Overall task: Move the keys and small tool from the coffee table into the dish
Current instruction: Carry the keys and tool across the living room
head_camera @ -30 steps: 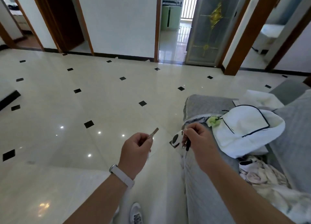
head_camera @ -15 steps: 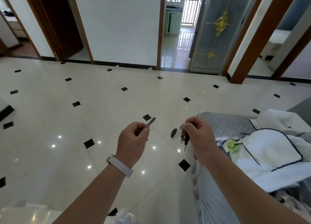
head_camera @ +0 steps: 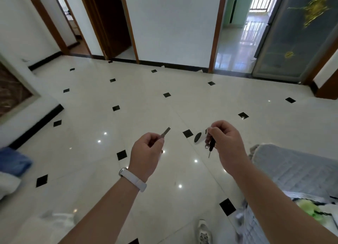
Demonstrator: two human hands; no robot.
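The keys, with a white-and-black fob and a dark-handled piece hanging below, are pinched in the right hand and carried in the air. A thin flat metal piece, probably the small tool, is gripped in the closed left hand, its end projecting. Both are presumably held this way for carrying to the dish, which is not seen; no bench is seen either. Below lies a glossy tiled floor; a grey quilted cover sits at the right edge, doorways beyond.

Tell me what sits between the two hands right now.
Nothing held spans the gap in the head view: left hand pinches a small metal tool, right hand holds the keys; only tiled floor shows behind.
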